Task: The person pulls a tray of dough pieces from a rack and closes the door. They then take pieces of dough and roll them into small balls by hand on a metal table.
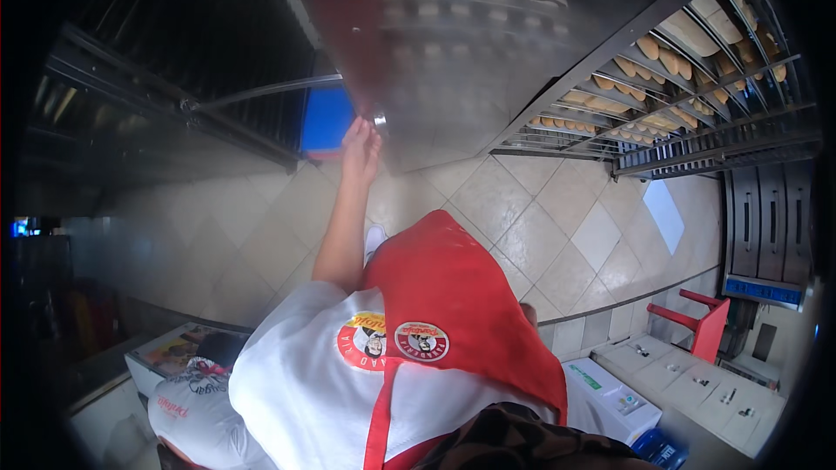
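Note:
My left hand (360,146) reaches forward at arm's length and closes on the lower corner of a large shiny metal door (453,61), beside a small round knob. The door stands swung out over the tiled floor (540,226) and mirrors rows of pale bread. My right hand is out of sight. A white shirt and a red apron (453,305) fill the lower middle of the view.
A metal rack (662,96) with several shelves of bread loaves stands at the upper right. Left of the door is a dark oven chamber (192,52), with a blue panel (326,117) behind my hand. A red stool (701,322) and white boxes (610,392) sit at the lower right.

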A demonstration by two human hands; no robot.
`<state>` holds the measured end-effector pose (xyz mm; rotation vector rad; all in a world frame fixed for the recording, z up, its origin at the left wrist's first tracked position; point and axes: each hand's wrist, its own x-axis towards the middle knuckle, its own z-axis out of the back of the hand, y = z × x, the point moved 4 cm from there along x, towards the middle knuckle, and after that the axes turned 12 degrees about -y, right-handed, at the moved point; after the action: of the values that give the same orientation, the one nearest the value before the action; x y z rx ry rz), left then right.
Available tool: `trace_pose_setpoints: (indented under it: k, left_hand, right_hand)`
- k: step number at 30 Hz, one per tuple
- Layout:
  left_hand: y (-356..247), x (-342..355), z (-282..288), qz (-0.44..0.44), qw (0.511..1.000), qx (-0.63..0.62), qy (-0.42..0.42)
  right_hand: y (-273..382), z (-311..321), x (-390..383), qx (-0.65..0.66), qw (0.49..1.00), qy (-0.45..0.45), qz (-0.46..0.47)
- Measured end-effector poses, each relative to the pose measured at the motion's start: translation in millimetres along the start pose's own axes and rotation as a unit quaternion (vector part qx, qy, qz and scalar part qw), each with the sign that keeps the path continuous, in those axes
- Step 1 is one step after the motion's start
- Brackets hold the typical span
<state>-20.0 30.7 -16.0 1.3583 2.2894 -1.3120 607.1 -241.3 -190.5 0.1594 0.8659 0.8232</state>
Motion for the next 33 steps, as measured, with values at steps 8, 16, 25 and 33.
trace_pose_setpoints:
  k: [8,16,25,33]
  left_hand:
    - [19,54,-14,-0.361,0.907,0.197,-0.086]
    - [-16,47,-54,-0.627,0.618,0.458,-0.121]
    - [-15,67,-64,-0.614,0.637,0.413,-0.216]
    - [40,114,-33,-0.568,0.676,0.300,-0.361]
  right_hand:
    - [90,57,104,0.025,0.983,-0.081,0.160]
    - [131,73,108,-0.047,0.987,-0.064,0.140]
    - [99,102,116,-0.092,0.995,-0.014,0.036]
    - [49,162,176,0.005,0.995,-0.049,-0.090]
